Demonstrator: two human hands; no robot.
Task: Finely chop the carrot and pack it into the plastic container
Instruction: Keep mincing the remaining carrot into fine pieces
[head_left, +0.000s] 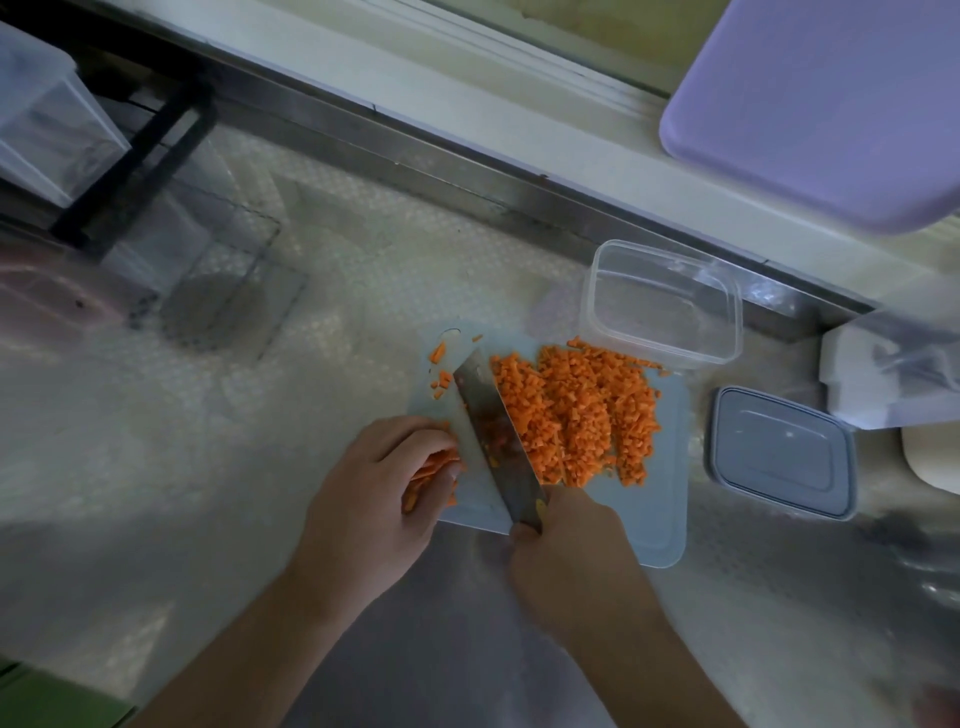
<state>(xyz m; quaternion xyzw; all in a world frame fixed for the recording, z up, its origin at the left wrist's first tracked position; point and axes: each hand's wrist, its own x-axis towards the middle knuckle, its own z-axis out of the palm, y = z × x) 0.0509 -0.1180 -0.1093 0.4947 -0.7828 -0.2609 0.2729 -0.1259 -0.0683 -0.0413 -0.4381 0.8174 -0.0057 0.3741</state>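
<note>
Two hands work: left (379, 467) grips carrot strips (428, 475), right (566, 545) grips knife (496, 436) beside them.

Brightness: dim overall, grey-blue cast, low contrast.
Light source: soft daylight from the top of the frame, along the pale ledge (467, 98).
Shadows: a broad dark patch on the worktop (311, 291) at bottom centre, between the forearms; another under the dark frame at upper left.
Glare: pale washed-out sheen at left centre and lower left.
Blur: soft throughout; left edge and lower right corner smeared; purple lid (826, 109) at upper right hazy.
Sharpest area: the chopped carrot (576, 410) at centre.
Distortion: wide-angle; the ledge runs diagonally and bows.
</note>
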